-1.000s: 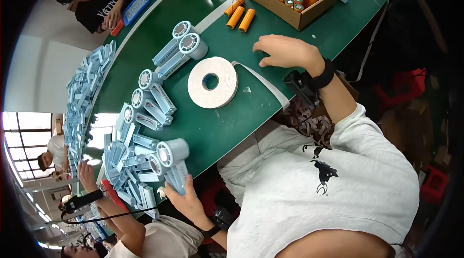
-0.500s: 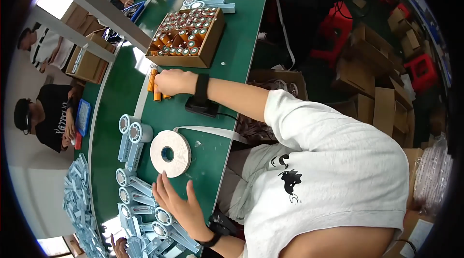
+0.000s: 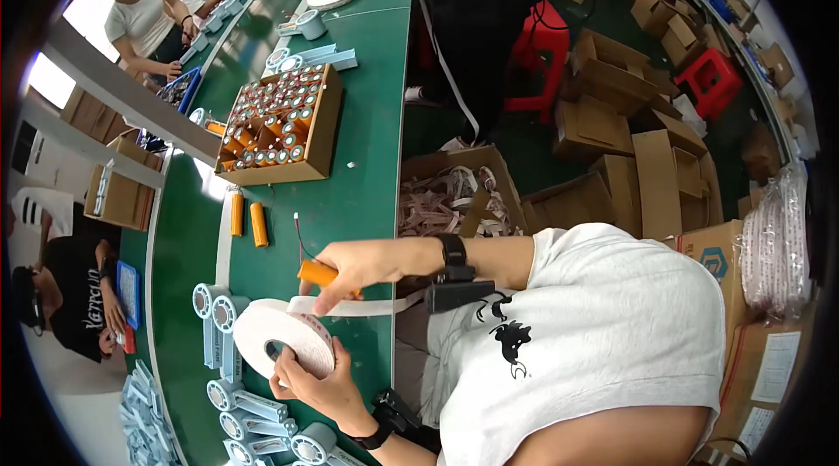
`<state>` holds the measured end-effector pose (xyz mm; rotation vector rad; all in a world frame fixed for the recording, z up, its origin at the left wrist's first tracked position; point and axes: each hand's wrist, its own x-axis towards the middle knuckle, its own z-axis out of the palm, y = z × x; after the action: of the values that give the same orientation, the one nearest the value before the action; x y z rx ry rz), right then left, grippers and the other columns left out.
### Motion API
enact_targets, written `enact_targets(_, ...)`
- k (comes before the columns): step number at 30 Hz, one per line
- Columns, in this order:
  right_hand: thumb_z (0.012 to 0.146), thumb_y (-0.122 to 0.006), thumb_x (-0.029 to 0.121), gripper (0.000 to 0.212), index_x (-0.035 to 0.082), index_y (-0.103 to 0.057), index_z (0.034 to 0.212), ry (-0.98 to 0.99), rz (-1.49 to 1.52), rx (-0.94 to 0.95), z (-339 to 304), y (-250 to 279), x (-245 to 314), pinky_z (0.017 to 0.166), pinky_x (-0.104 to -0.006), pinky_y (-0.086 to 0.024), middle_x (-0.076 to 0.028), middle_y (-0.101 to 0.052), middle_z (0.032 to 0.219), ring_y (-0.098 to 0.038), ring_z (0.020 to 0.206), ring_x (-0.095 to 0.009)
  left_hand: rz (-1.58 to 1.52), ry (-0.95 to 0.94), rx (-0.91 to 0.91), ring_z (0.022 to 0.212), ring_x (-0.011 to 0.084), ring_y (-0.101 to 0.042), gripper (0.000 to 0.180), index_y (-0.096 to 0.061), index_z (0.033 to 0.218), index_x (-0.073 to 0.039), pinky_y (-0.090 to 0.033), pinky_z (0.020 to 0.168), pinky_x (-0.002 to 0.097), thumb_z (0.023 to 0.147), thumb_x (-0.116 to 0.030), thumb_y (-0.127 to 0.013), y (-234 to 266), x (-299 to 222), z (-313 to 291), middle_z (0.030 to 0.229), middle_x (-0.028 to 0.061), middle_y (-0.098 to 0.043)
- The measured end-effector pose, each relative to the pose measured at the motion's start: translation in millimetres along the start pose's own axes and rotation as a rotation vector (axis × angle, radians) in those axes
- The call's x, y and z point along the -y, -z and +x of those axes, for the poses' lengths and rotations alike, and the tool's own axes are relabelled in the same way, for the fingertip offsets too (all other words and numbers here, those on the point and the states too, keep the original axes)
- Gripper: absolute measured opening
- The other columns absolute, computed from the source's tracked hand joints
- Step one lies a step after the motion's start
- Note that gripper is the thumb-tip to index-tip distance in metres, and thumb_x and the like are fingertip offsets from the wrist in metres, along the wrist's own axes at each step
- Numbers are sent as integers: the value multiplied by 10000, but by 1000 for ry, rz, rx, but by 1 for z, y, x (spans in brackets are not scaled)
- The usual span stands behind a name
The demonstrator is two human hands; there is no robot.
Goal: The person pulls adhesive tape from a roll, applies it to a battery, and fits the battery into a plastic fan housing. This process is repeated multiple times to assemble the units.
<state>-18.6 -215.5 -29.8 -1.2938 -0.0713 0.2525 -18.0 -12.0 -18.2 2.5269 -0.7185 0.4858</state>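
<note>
My left hand [image 3: 323,386] grips a white roll of double-sided tape [image 3: 253,326], its fingers at the hole, and the roll is tilted above the green bench. An orange cylindrical battery [image 3: 316,274] with thin wires is in my right hand [image 3: 371,265]. Beside that hand, a loose tape strip [image 3: 376,306] runs from the roll toward the bench edge; the thumb lies by the strip. Two more orange batteries [image 3: 259,225] lie on the bench beyond my right hand. Light-blue handheld fan housings [image 3: 229,314] lie at the left of the roll.
A cardboard box of orange batteries [image 3: 280,117] stands farther up the bench [image 3: 371,117]. A carton of tape scraps [image 3: 454,195] is beside the bench edge. Red stools [image 3: 542,55] and cartons stand on the floor. Other people work across and along the bench.
My right hand has come from the loose batteries to the tape roll, carrying one battery. My left hand, open before, has closed on the roll and tilted it up. The view has shifted.
</note>
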Motion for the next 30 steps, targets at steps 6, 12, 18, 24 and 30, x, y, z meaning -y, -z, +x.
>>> enact_targets(6,701,-724,185,313,21,-575,924,197,-180,-81,-22,-10,4,519,-243,-389,-19,-550,665,-511,603,-76,5,223,-310,970,284,-504,559,-466,1109,55,-302,941,387,677,-197,-717,0,4,20,990,159,-572)
enact_targets(12,753,-677,194,291,11,-554,942,198,-466,-9,-39,-2,-3,559,-259,-405,-21,-524,589,-518,584,-105,-315,468,-313,1052,260,-485,650,-397,1221,55,-364,911,330,685,-133,-713,22,44,13,1055,178,-566)
enact_targets(18,807,-610,158,262,-27,-540,978,336,-277,-98,-19,-15,2,667,-294,-424,-62,-531,795,-527,727,-152,-201,291,-193,1065,302,-452,676,-380,1234,61,-311,930,376,652,-58,-702,5,30,-15,1122,197,-517)
enact_targets(24,805,-602,147,259,-60,-556,955,536,-333,-218,0,-42,21,686,-326,-417,-98,-520,856,-526,760,-203,-8,168,-93,1076,320,-426,688,-383,1239,64,-303,930,383,622,-4,-681,-6,28,-26,1232,215,-438)
enact_targets(30,806,-587,120,220,-73,-558,908,630,-518,-195,23,-59,18,688,-335,-412,-145,-507,840,-515,749,-287,107,31,-111,993,310,-448,693,-405,1220,80,-290,910,379,610,-57,-704,-10,32,-31,1172,222,-481)
